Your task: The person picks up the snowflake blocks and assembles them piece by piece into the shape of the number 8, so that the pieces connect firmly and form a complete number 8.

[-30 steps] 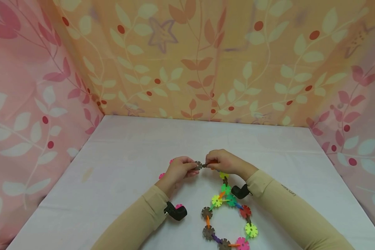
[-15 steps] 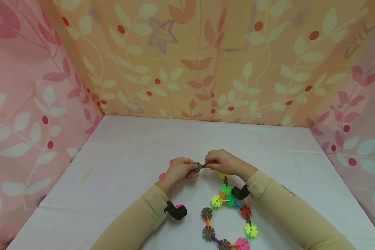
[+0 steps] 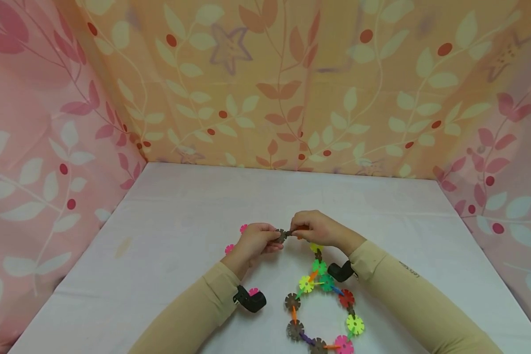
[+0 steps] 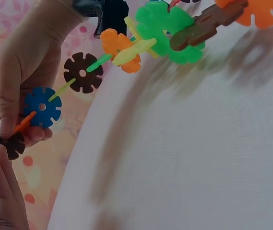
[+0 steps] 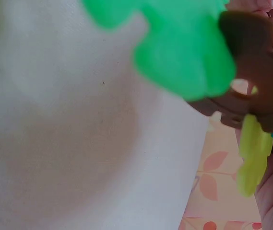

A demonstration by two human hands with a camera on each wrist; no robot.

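My left hand point(image 3: 258, 241) pinches a brown notched snowflake disc point(image 3: 281, 236) above the table. Facing it, my right hand point(image 3: 320, 230) pinches the chain beside this disc, where a small brown edge-on piece shows between the hands. In the left wrist view, the brown disc point(image 4: 12, 147) lies between both hands' fingertips, joined by an orange piece to a blue disc point(image 4: 42, 107). From there the chain runs on through a green disc point(image 4: 155, 28). A brown disc point(image 5: 251, 72) and a blurred green disc point(image 5: 189, 52) fill part of the right wrist view.
A ring of linked coloured discs, including a yellow disc point(image 3: 355, 324), lies on the white table point(image 3: 194, 196) below the right hand. Loose pink discs point(image 3: 229, 249) sit near the left forearm. Patterned cloth point(image 3: 265, 98) walls the back and sides.
Both hands stay almost in place. The brown disc between them shifts and turns slightly, and the ring of discs moves a little.
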